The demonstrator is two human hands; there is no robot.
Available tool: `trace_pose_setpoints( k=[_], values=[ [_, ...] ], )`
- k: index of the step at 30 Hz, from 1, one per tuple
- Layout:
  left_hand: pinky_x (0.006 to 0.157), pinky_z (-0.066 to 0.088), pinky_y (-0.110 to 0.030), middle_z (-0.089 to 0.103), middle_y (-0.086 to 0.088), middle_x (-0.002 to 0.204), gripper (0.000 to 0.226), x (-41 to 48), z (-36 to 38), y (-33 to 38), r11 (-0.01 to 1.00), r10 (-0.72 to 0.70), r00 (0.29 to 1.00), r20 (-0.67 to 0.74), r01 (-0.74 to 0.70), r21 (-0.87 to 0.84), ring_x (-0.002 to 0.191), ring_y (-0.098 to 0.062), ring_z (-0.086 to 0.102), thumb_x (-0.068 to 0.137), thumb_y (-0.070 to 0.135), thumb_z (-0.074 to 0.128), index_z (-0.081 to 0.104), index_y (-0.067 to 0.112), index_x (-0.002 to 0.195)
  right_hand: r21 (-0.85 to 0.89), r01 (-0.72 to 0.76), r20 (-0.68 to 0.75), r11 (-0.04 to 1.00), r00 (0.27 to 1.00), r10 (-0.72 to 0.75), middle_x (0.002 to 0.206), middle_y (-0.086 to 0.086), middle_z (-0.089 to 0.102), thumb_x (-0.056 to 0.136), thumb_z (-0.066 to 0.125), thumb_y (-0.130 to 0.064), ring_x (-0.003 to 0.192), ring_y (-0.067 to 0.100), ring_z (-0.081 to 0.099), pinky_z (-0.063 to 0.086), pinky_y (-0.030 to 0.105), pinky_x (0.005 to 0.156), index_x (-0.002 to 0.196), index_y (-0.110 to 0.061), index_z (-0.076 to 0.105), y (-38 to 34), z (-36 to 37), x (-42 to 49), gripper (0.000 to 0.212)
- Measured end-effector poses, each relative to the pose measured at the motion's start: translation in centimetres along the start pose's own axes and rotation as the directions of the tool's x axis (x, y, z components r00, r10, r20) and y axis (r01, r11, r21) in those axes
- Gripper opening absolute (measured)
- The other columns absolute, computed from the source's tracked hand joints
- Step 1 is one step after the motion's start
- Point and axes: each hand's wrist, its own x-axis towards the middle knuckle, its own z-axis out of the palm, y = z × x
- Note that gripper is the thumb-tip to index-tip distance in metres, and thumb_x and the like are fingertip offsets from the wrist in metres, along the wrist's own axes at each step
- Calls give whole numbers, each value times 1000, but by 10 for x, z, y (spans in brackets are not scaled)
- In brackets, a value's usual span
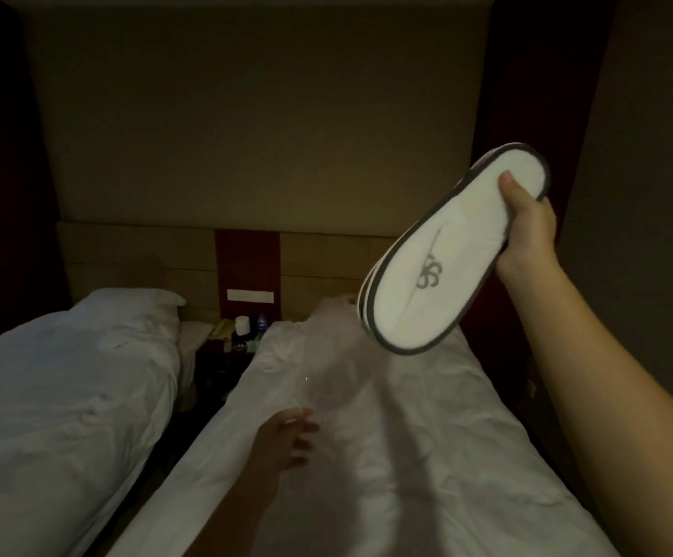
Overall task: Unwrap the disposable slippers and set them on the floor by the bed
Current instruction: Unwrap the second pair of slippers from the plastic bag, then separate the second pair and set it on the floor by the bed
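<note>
Right hand: the right hand (527, 231) is raised above the bed and closed on the heel end of the white terry slippers with dark grey edging (453, 251), thumb pressed on the upper one.
Slippers: the pair is stacked flat together, toes pointing down toward the white crumpled bed sheet (387, 436), well above it. No wrapper is visible on them.
Left hand: the left hand (286, 438) is low over the sheet, blurred, fingers loosely spread; something thin and clear, maybe the plastic wrapper (319, 379), seems to be at the fingertips, but I cannot tell if it is held.
Step in hand: I judge the unwrapping is finished and the placing is next.
How to do it well: separate the two slippers, then lower them side by side in the dark floor gap (206, 404) between the beds, soles down, openings toward the bed.
</note>
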Motion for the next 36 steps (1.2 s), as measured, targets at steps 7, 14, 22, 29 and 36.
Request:
trace_pose_setpoints(
  k=[7, 14, 22, 29, 36],
  values=[
    [55, 54, -28, 73, -9, 92, 18, 13, 12, 17, 995, 82, 996, -37, -84, -45, 70, -21, 65, 89, 15, 57, 64, 11, 105, -290, -164, 253, 943, 937, 241, 69, 3, 77, 87, 62, -23, 61, 16, 72, 60, 28, 56, 102, -5, 64, -6, -23, 9, 24],
    [63, 56, -34, 74, -12, 97, 13, 17, 31, 30, 981, 169, 986, 5, -168, -99, 72, -23, 68, 91, 19, 58, 66, 16, 100, -560, -337, 318, 757, 757, 571, 84, 9, 76, 78, 72, -13, 67, 21, 73, 60, 33, 61, 97, -15, 73, 110, -42, -36, 19],
    [93, 47, -39, 44, -8, 133, 66, 3, 17, -9, 932, 332, 926, -177, -295, 209, 109, -21, 52, 82, 2, 68, 33, 8, 138, -557, -421, 215, 716, 760, 614, 105, 13, 75, 77, 75, -19, 93, 28, 73, 60, 38, 77, 115, -9, 66, 194, -83, -64, 41],
    [91, 42, -22, 56, -3, 125, 14, -32, 7, -164, 881, 13, 996, -86, 29, 472, 109, -19, 58, 91, 16, 59, 70, 17, 99, -581, -664, -81, 470, 621, 779, 108, 6, 72, 74, 78, -27, 97, 25, 69, 55, 42, 89, 102, -24, 68, 335, -204, -174, 29],
    [91, 49, -35, 59, -18, 130, 32, -72, -24, -288, 735, -430, 889, -156, 445, 511, 109, -30, 62, 90, 9, 57, 60, 4, 122, -483, -840, -381, 246, 454, 805, 102, 12, 71, 76, 77, -17, 91, 31, 68, 57, 46, 81, 89, -24, 67, 393, -306, -285, 18]
  ],
)
